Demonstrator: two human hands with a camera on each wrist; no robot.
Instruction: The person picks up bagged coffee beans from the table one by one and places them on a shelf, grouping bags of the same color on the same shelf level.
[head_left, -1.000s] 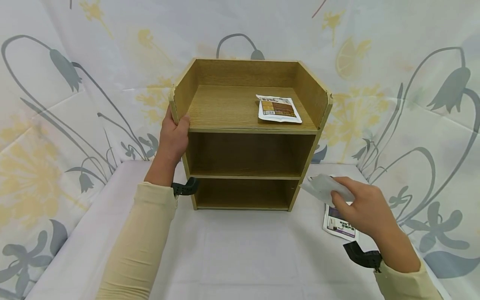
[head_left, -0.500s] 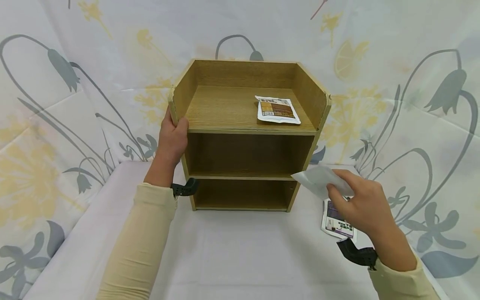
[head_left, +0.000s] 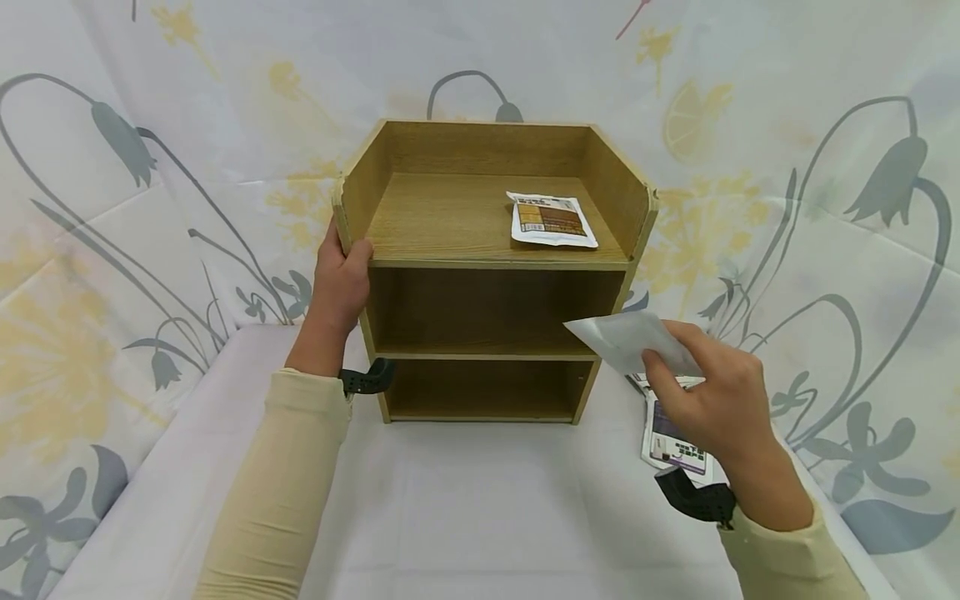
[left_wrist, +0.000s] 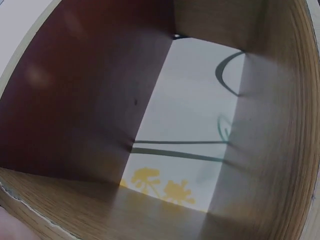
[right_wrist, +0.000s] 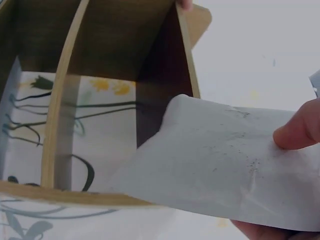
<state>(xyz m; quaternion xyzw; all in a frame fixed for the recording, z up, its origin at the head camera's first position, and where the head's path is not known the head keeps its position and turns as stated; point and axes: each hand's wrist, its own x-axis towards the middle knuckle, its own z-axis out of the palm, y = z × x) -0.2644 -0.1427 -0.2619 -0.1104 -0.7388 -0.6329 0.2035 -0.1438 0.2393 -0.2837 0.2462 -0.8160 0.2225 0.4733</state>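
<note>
Left hand [head_left: 339, 287], likely steadying a shelf [head_left: 442, 218], grips its left edge; right hand [head_left: 716, 396] pinches a packet [head_left: 621, 340] near the shelf's right edge.

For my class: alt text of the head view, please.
A right hand holds a pale packet near a wooden shelf unit, whose side the left hand grips. A brown-labelled packet lies on the top shelf, a purple-labelled packet on the white surface.

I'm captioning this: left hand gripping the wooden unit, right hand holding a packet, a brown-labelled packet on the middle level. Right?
The head view shows the brown-labelled packet on the top level, not the middle. The left hand grips the wooden unit; the right hand holds a packet.
</note>
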